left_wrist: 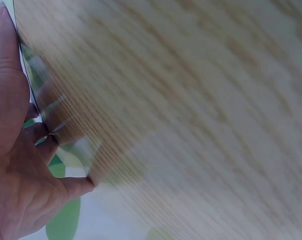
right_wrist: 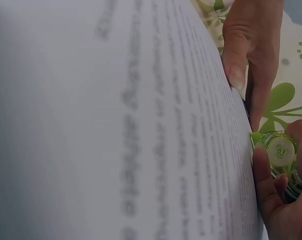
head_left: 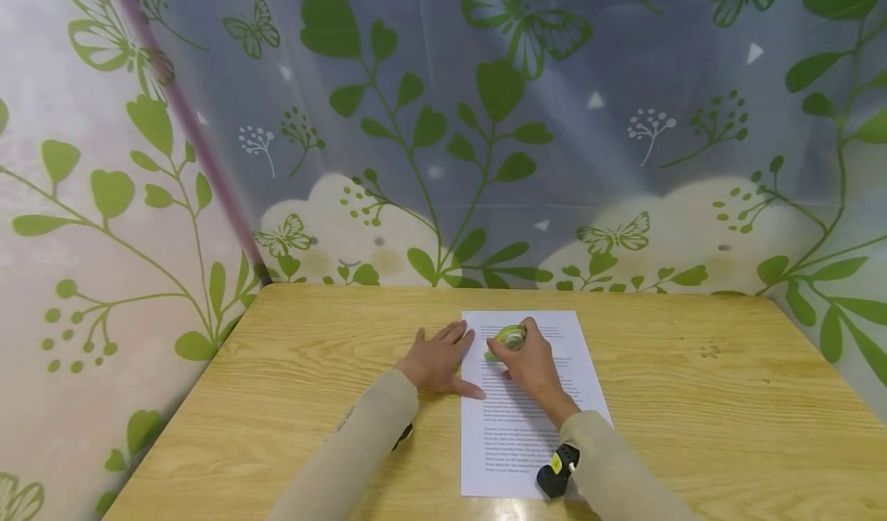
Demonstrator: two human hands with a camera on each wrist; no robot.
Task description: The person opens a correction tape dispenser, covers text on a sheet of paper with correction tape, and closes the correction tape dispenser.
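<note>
A printed sheet of paper (head_left: 516, 444) lies on the wooden table, covered in several paragraphs of dark text. My right hand (head_left: 533, 359) grips a green correction tape (head_left: 511, 339) between thumb and fingers, over the upper lines of print. In the right wrist view, the clear body of the correction tape (right_wrist: 281, 151) shows a round white reel, and its green tip is right at the paper's surface. My left hand (head_left: 438, 358) rests with spread fingers at the sheet's left edge, its thumb on the paper. From the left wrist view, the left hand (left_wrist: 25, 165) holds nothing.
The wooden table (head_left: 707, 413) extends to both sides of the sheet. Behind it hangs a curtain (head_left: 430, 159) printed with green leaves and butterflies. A black wrist camera (head_left: 557, 471) sits at the right sleeve, over the sheet's lower right part.
</note>
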